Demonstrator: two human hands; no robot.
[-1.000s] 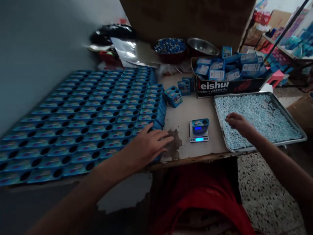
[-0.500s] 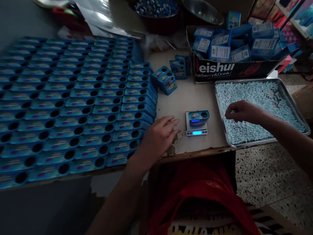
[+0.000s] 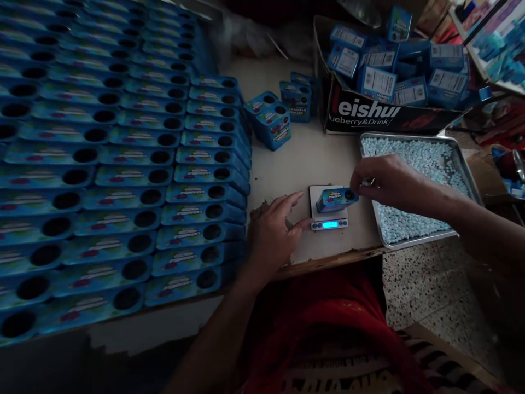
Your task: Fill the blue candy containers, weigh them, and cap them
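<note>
A small blue candy box (image 3: 333,200), label side up with a dark round hole at its right end, lies on a little digital scale (image 3: 315,196) with a lit blue display. My right hand (image 3: 383,178) is at the box's right end, fingertips pinched beside the hole; a pale bit shows between the fingers. To the left of the scale, my left hand (image 3: 279,230) is open, fingers stretched toward it and holding nothing. Pale blue candies (image 3: 414,221) fill a metal tray (image 3: 424,243) under and beyond my right forearm.
Rows of blue boxes (image 3: 197,175) cover the left side of the table. A few loose boxes (image 3: 273,123) stand behind the scale. At the back right, a black carton (image 3: 356,112) holds several more boxes. The table's worn front edge (image 3: 328,261) runs just before me.
My right hand has moved left from over the candy tray to the box on the scale. The box now sits slightly turned. My left hand stays beside the scale, and the view has shifted.
</note>
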